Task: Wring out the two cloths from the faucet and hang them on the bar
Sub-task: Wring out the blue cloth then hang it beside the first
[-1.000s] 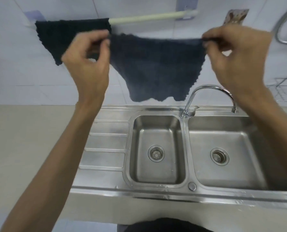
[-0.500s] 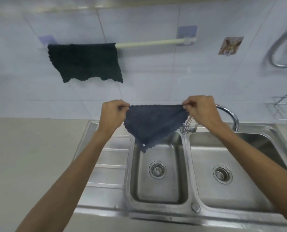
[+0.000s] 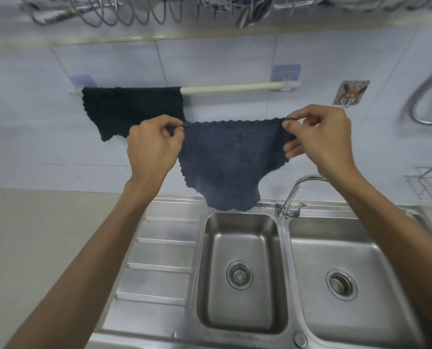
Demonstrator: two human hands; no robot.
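Both arms reach out over the double sink (image 3: 283, 238), holding a dark blue cloth (image 3: 231, 162) stretched between them in the air. The left hand (image 3: 152, 147) has its grip pinched shut on the cloth's upper left corner, thumb and forefinger closed on the scalloped hem, and the right hand (image 3: 318, 139) pinches the upper right corner the same way, its lower fingers loosely spread below. The top edge runs nearly level between the two hands, and the rest sags into a rounded point above the back rim of the left basin, just left of the curved faucet (image 3: 296, 195). Behind, on the tiled wall, a pale bar (image 3: 237, 87) spans two stick-on mounts; a black cloth (image 3: 132, 109) is draped over its left end, and the right part of the bar is bare. The blue cloth is below the bar and in front of it, not touching it, with the left hand overlapping the black cloth's lower right corner from this angle. A wire dish rack (image 3: 159, 8) runs along the top, blurred.
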